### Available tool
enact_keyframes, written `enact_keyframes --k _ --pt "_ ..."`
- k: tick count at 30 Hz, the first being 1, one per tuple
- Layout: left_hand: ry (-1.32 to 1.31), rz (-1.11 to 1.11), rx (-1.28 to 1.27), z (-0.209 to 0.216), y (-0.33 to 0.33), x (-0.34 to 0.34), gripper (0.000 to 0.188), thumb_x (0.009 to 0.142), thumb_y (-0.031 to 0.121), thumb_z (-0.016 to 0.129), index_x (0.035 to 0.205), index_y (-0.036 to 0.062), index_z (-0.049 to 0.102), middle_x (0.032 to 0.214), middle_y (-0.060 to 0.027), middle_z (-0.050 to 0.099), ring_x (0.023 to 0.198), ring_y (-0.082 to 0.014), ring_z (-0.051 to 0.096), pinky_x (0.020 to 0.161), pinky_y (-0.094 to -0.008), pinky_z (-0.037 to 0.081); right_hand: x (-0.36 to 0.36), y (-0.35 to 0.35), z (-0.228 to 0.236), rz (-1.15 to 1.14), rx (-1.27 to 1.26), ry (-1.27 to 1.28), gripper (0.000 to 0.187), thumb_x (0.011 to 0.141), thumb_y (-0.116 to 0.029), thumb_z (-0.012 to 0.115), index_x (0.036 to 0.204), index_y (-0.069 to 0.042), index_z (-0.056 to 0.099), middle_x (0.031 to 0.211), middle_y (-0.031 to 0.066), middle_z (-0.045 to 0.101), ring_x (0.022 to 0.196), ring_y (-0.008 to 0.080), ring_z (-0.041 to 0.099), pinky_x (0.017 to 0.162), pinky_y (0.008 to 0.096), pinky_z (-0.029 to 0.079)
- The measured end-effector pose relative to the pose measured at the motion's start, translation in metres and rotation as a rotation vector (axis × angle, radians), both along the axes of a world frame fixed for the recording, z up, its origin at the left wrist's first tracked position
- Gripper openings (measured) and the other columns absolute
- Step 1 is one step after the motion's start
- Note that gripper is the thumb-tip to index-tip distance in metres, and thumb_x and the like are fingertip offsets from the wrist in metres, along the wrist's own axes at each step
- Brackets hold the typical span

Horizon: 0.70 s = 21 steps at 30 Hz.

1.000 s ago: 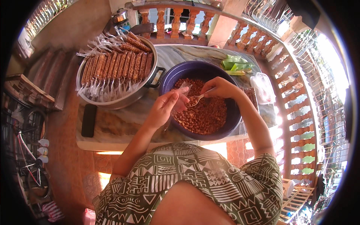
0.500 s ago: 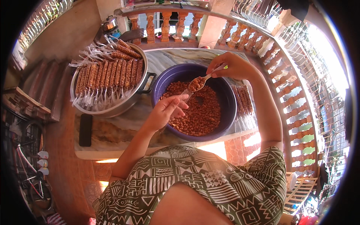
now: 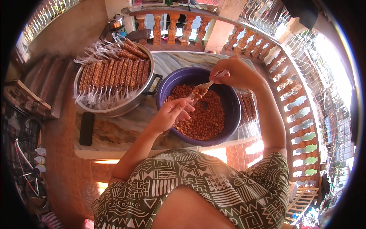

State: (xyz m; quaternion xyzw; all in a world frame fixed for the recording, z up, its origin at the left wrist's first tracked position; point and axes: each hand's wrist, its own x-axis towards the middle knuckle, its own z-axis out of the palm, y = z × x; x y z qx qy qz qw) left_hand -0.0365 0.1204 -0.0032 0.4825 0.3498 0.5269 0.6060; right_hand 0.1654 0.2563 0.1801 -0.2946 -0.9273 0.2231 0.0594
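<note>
Over the purple basin [image 3: 233, 114], my left hand [image 3: 166, 115] pinches the mouth of a narrow clear plastic bag [image 3: 192, 100], which its fingers partly hide. My right hand [image 3: 239, 71] grips the handle of a spoon [image 3: 211, 82] from above. The spoon slopes down to the left, its bowl at the bag's mouth with some reddish-brown nuts in it. More of these nuts [image 3: 206, 121], which look like coated peanuts, lie loose in the basin.
Left of the basin, a large metal pot [image 3: 124, 111] holds several filled narrow bags [image 3: 110, 74]. More filled bags [image 3: 248, 107] lie right of the basin. A black phone [image 3: 87, 128] rests on the marble-patterned table [image 3: 114, 141]. Balusters [image 3: 172, 29] stand beyond.
The spoon has tipped more steeply toward the bag, and fewer nuts show in its bowl. My left hand still holds the bag in place. The whole view has shifted slightly.
</note>
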Motion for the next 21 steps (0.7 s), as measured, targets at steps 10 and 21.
enact_keyframes --k 10,21 --pt "-0.023 0.001 -0.029 0.008 -0.002 0.003 0.041 0.105 0.026 0.043 0.138 0.0031 0.049 0.107 -0.0074 0.065 0.080 -0.0087 0.061 0.076 -0.0241 0.053 0.000 -0.016 0.007 0.055 0.324 -0.045 0.007 0.081 -0.012 0.069 0.086 -0.015 0.073 0.085 0.0007 0.071 0.084 0.0187 0.063 0.100 0.0351 0.032" --pt "0.024 0.147 0.174 0.016 -0.007 0.003 0.045 0.104 0.032 0.043 0.137 0.0027 0.050 0.106 -0.0060 0.065 0.084 -0.0092 0.060 0.078 -0.0237 0.050 0.016 0.024 -0.099 0.001 0.214 -0.252 0.010 0.078 -0.021 0.068 0.085 -0.019 0.075 0.086 0.0022 0.072 0.091 0.0224 0.067 0.094 0.0434 0.035"
